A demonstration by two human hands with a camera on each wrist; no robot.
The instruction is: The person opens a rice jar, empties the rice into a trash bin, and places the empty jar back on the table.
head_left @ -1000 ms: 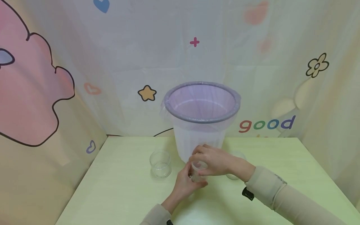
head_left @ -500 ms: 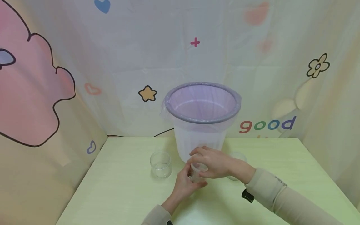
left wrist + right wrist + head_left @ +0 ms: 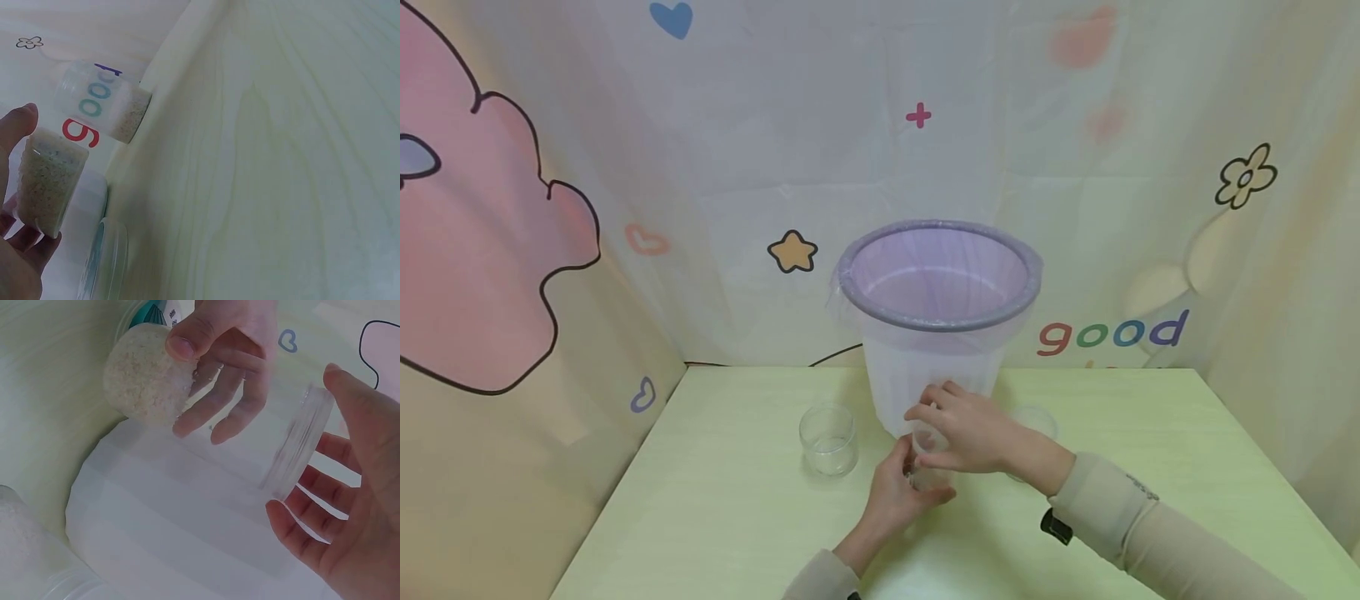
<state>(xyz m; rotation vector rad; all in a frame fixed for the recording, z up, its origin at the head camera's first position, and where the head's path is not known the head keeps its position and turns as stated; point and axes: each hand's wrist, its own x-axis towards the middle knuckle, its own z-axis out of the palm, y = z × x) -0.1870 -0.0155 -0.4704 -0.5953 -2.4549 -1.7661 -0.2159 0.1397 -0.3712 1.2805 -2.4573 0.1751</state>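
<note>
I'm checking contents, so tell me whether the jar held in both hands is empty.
No, the right wrist view shows pale grains filling the bottom part of the jar.

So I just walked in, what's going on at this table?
A person has both hands on one clear container with pale grains in its base. The left hand grips the lower part; the right hand holds the ridged top end, though I can't tell whether that is a separate lid. Behind them stands a lined bin, with a clear cup to the left and a second container, also holding grains, to the right.
</note>
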